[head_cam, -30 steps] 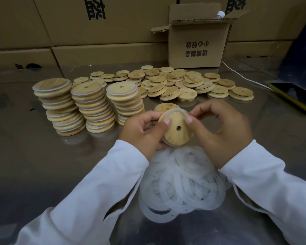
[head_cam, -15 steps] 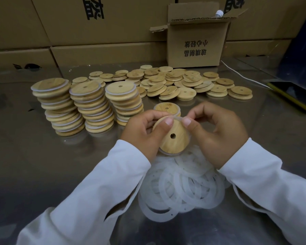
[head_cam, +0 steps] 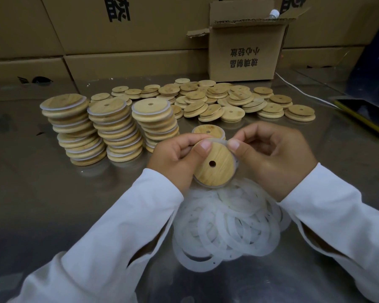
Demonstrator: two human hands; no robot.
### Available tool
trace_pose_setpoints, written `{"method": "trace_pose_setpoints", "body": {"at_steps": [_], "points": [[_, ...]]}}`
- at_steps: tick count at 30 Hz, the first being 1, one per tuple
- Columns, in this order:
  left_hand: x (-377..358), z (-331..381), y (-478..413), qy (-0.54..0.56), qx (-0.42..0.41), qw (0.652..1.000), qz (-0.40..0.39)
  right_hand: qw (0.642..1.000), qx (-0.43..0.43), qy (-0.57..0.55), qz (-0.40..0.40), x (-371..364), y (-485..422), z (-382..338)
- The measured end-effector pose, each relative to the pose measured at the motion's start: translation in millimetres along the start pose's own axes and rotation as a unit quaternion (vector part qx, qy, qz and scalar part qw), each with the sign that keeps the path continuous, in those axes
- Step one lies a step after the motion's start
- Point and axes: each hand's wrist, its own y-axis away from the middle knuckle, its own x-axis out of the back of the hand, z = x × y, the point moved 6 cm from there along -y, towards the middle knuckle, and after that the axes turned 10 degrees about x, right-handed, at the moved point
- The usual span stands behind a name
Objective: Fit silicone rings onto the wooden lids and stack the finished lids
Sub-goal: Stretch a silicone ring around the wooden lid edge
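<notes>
Toward the left edge of the table [head_cam: 53, 193], three stacks of finished lids [head_cam: 114, 130] stand side by side, each lid carrying a white ring. My left hand [head_cam: 175, 156] grips the wooden lid [head_cam: 214, 169] by its left rim: the fingers curl behind it and the thumb presses flat on the upper part of its face. The lid is held in the air over the middle of the table, tilted toward me, its small hole visible. A single ringed lid [head_cam: 208, 130] lies flat on the table just behind it. A silicone ring [head_cam: 218, 140] runs around the held lid and shows along its upper and lower rim. Below, toward the near edge, lies a loose pile of rings [head_cam: 228, 226]. Toward the far edge, a heap of bare lids [head_cam: 228, 99] is spread out, with an open cardboard box [head_cam: 243, 53] behind it. My right hand [head_cam: 271, 158] pinches the ring between thumb and forefinger at the lid's upper rim; the other fingers are curled. A white cable [head_cam: 300, 90] runs toward the right edge, where a yellow-edged phone [head_cam: 363, 117] lies flat.
</notes>
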Motion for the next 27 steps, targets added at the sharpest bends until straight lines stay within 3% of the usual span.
{"method": "trace_pose_setpoints", "body": {"at_steps": [6, 14, 18, 27], "points": [[16, -2, -5, 0.090, 0.023, 0.994, 0.066, 1.000, -0.012, -0.013, 0.005, -2, 4, 5], [10, 2, -3, 0.077, -0.006, 0.996, 0.033, 0.998, -0.035, -0.025, 0.035, -2, 8, 8], [11, 4, -2, 0.054, -0.026, 0.998, 0.029, 0.992, -0.080, -0.097, 0.026, -4, 8, 11], [12, 18, 1, 0.038, -0.082, 0.996, 0.020, 0.987, -0.069, -0.143, -0.002, -5, 4, 3]]}}
